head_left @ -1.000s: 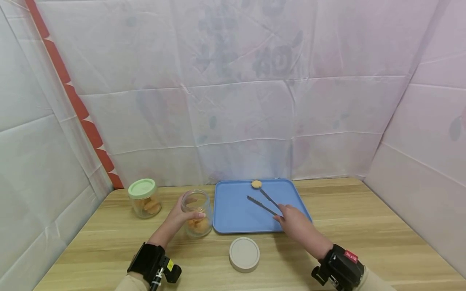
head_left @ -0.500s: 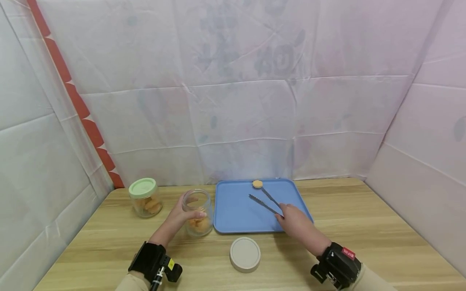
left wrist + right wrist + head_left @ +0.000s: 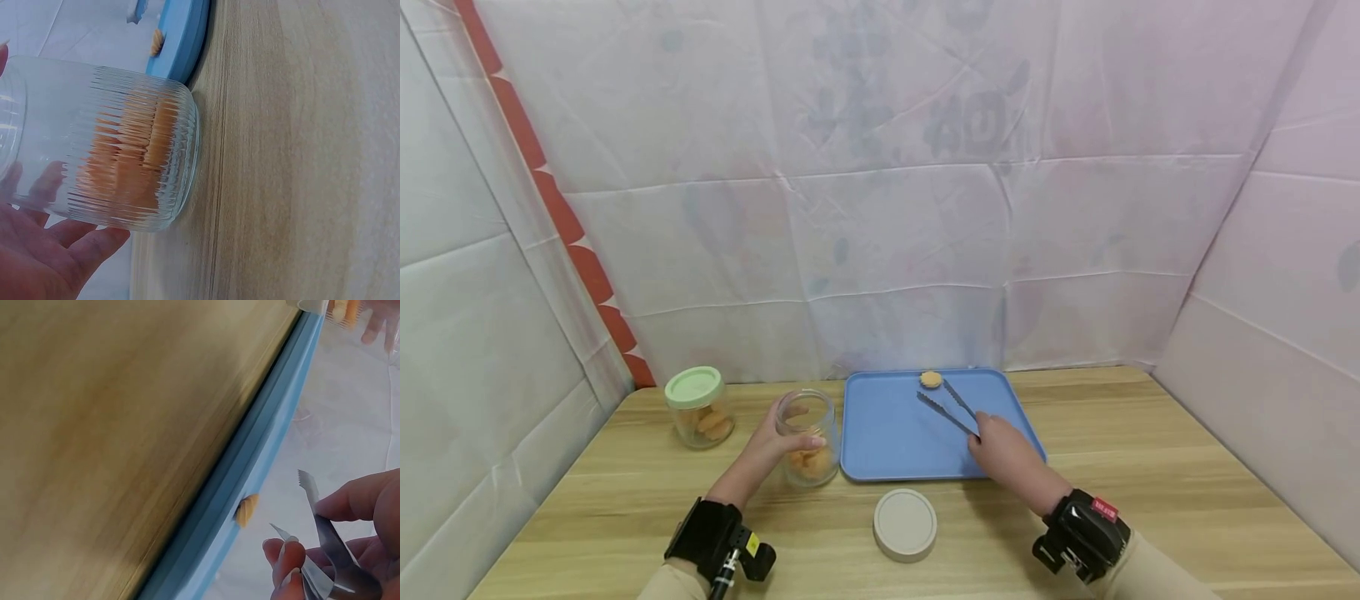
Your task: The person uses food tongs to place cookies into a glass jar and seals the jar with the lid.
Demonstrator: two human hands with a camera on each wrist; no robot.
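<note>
— What do your hands hold?
— My left hand (image 3: 765, 452) grips the open jar (image 3: 807, 439), left of the blue tray (image 3: 880, 442). My right hand (image 3: 1006, 454) pinches tongs (image 3: 951, 406), tips apart, near the cookie (image 3: 931, 379) at the tray's far edge.

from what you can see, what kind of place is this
Probably a makeshift recording booth rather than a real kitchen: white sheets hang on three sides of a wooden table, which bears only a blue tray and cookie jars.
</note>
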